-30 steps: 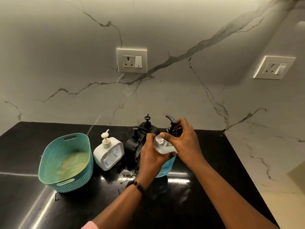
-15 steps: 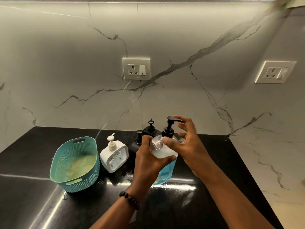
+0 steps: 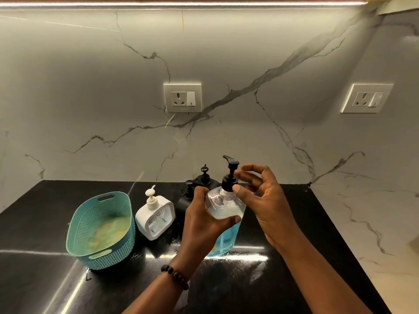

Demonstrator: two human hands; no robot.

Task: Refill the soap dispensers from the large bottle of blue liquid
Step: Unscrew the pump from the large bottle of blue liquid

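The large clear bottle [image 3: 226, 234] stands on the black counter [image 3: 283, 279], about half full of blue liquid. My left hand [image 3: 199, 223] grips its body from the left. A black pump [image 3: 230, 175] sits on its neck, the spout pointing left. My right hand [image 3: 260, 200] pinches the pump's collar with thumb and fingers. A white square dispenser [image 3: 156, 218] stands to the left. Two black dispensers [image 3: 204, 177] stand behind the bottle, partly hidden by my left hand.
A teal perforated basket [image 3: 102, 252] with something pale yellow inside sits at the left. A marble wall with two sockets [image 3: 182, 97] rises behind. The counter's right edge meets a pale marble surface [image 3: 362, 223].
The camera has tilted up. The pump head has turned from pointing right to pointing left, and my right hand's fingers have shifted round the pump collar. My left hand keeps holding the bottle.
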